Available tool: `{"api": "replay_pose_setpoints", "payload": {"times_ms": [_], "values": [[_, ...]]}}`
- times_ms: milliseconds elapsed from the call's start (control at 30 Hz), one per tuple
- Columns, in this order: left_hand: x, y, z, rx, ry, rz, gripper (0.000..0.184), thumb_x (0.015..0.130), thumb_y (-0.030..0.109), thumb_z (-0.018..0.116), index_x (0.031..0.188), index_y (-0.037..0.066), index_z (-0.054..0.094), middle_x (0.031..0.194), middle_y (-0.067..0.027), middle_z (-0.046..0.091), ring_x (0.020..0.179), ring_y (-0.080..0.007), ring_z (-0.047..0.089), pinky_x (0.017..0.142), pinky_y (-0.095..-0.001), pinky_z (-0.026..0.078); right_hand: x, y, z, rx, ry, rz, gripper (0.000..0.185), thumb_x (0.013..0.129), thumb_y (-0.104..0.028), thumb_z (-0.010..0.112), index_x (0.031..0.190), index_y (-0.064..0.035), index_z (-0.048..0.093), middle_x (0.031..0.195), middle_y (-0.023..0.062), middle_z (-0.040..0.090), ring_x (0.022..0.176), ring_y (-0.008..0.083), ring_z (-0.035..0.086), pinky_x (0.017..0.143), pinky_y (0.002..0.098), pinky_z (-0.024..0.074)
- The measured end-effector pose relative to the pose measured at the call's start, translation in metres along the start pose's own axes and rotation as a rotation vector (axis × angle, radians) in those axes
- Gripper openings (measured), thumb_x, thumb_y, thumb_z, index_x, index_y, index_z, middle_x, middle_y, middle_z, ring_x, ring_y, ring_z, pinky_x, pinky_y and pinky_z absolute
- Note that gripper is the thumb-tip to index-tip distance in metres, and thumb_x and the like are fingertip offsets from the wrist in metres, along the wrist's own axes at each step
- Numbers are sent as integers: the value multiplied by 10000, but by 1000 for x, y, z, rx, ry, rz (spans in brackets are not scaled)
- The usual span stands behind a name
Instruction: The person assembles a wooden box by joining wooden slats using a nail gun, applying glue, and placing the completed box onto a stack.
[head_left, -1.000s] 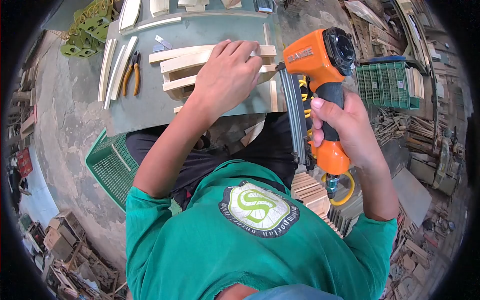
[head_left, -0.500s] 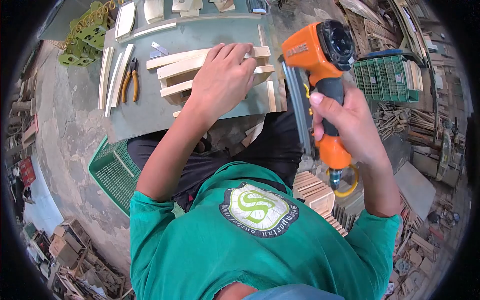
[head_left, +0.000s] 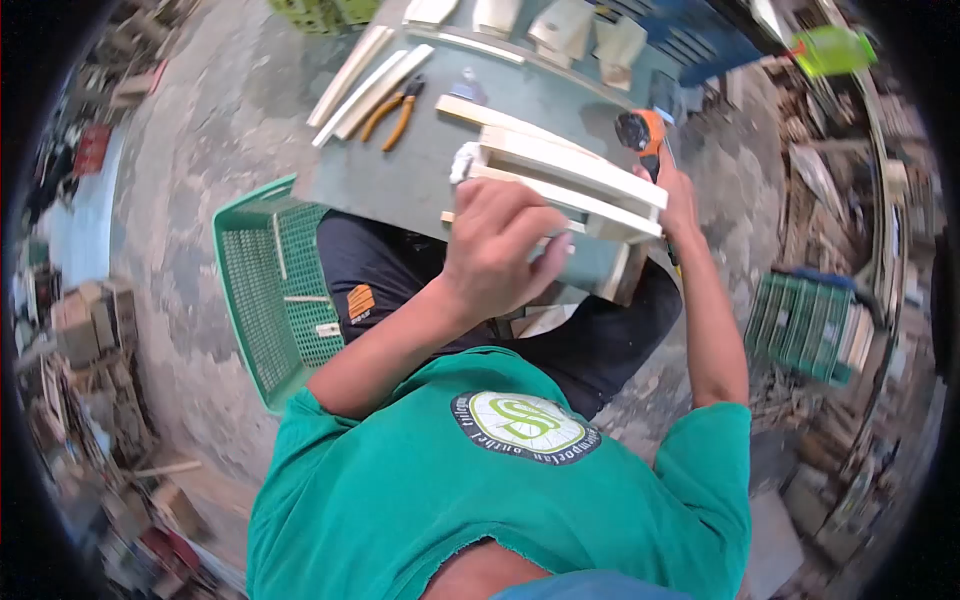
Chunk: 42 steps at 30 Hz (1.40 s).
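Note:
A small slatted frame of pale wood is tilted over the near part of the workbench. My left hand is at its near left end with the fingers curled in against it, slightly blurred; the fingertips are partly hidden. Something white, perhaps a finger wrapping, shows beside the frame's left end. My right hand is wrapped round the grip of an orange and black nail gun beyond the frame's right end. The wood covers part of that hand's fingers and of the tool.
On the grey workbench lie orange-handled pliers, long wood strips and a small metal piece. Several flat wood pieces line the far edge. Green baskets stand left and right.
The nail gun has gone from close in front of me at the right to beyond the frame. The frame is now turned and tilted. My left hand has shifted from its top to its near left end.

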<state>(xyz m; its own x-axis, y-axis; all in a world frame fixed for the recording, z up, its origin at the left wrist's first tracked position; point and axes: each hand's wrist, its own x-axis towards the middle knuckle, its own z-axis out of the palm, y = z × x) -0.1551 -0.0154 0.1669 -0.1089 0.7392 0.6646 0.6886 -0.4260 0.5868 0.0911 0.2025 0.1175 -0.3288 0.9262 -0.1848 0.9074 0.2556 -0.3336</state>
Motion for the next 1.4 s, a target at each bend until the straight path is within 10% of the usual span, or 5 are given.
{"api": "replay_pose_setpoints", "payload": {"times_ms": [233,400,600,733,1400], "values": [[-49,-53,-5,94,257,-392,354,797,54,797,1111,8,641,1027,-168,646,949,-329,651,826,-406,535,27,23,65,-73,-94,-126,809,965,-505,627,1594,-102,313,1136,274,711,1051,494,679,881,537,532],[-47,-55,5,53,239,-376,378,787,46,808,1133,47,655,1053,-138,664,967,-310,658,850,-396,511,31,42,33,97,160,-163,509,987,-398,682,1335,-28,657,1108,195,737,1046,336,710,897,413,542],[-51,-61,18,36,292,-375,415,756,9,819,1134,85,665,1075,-84,683,946,-274,652,859,-374,478,-54,-94,-56,452,423,-272,236,973,-154,728,1163,-13,736,1125,115,738,1032,211,696,918,324,534],[-52,-67,22,91,346,-307,395,732,33,821,1091,115,678,1031,-49,685,957,-240,669,885,-387,452,-90,-176,-18,189,375,-842,282,795,-120,840,1050,-72,728,1059,102,731,960,295,704,863,396,567],[-50,-76,19,122,340,-171,329,709,20,795,1005,103,677,988,-42,680,906,-231,677,862,-390,460,-84,-199,33,129,401,-813,177,803,-96,819,948,-90,718,981,59,746,868,251,730,754,379,582]]}}
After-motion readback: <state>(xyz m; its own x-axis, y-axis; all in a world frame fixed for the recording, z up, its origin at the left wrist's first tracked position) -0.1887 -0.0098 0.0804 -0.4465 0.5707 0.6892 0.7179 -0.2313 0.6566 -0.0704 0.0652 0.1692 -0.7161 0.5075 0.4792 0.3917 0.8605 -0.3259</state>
